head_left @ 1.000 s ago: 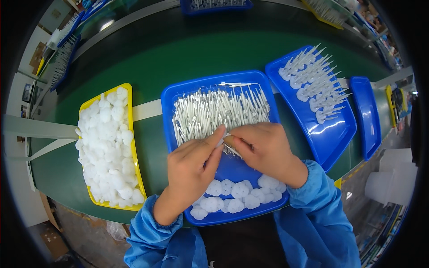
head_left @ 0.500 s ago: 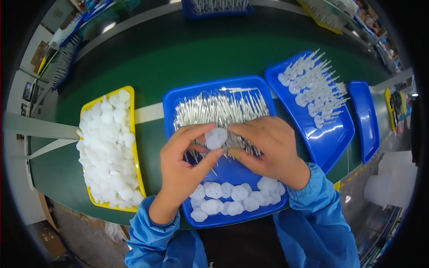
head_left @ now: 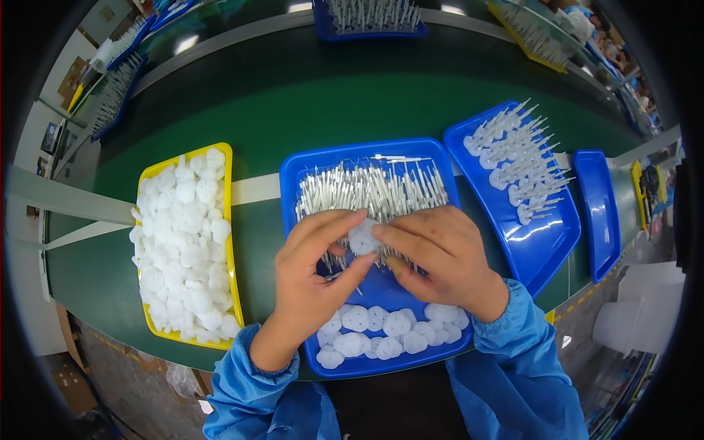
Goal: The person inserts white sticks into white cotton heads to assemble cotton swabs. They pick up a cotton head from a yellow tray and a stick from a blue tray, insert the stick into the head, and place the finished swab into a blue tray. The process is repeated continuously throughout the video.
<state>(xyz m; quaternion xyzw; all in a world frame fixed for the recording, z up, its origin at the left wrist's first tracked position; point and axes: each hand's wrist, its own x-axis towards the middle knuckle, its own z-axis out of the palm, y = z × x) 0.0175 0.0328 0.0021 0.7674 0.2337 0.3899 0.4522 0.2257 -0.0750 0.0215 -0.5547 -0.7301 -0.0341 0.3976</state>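
Observation:
Above the middle blue tray (head_left: 290,183), a translucent white scalloped plastic disc (head_left: 361,239) is pinched by its edges between the thumb and forefinger of my left hand (head_left: 312,257). My right hand (head_left: 444,257) is curled at the disc's other side, its forefinger tip against the edge; whether a thin pin is also in its fingers is hidden. Below both hands lies a pile of slim silvery-white rods (head_left: 367,187), filling the tray's far half. Similar white discs (head_left: 397,323) are spread along the near end of this tray.
At the left, a yellow tray (head_left: 229,242) is heaped with white discs. To the right, a blue tray (head_left: 543,253) carries discs with rods standing in them, beside another blue tray (head_left: 595,213). More rod-filled trays (head_left: 370,33) stand at the far side of the green table (head_left: 293,88).
My right forefinger has moved onto the disc's edge, where before it was just beside it. The disc has turned slightly in my fingers. The whole view has shifted a little.

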